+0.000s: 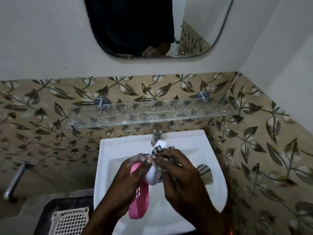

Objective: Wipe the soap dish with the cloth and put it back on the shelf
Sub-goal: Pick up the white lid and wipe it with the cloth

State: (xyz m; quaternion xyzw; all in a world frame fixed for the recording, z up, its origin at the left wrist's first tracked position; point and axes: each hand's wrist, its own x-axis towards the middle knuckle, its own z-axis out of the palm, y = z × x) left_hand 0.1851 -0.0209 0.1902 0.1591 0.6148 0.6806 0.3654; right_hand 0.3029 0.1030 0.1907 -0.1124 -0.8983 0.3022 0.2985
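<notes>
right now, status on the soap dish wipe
Left hand grips pink soap dish over sink. Right hand pinches checked cloth against the white piece. Glass shelf above, nothing blocking.

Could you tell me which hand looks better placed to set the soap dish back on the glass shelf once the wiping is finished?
Probably the left hand: it already grips the pink soap dish, while the right hand pinches the striped cloth. The glass shelf sits directly above.

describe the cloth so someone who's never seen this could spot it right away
Start at the white sink under the glass shelf. Over the basin, the right hand holds the cloth against a white soap dish. It is the only striped, crumpled thing there.
</notes>
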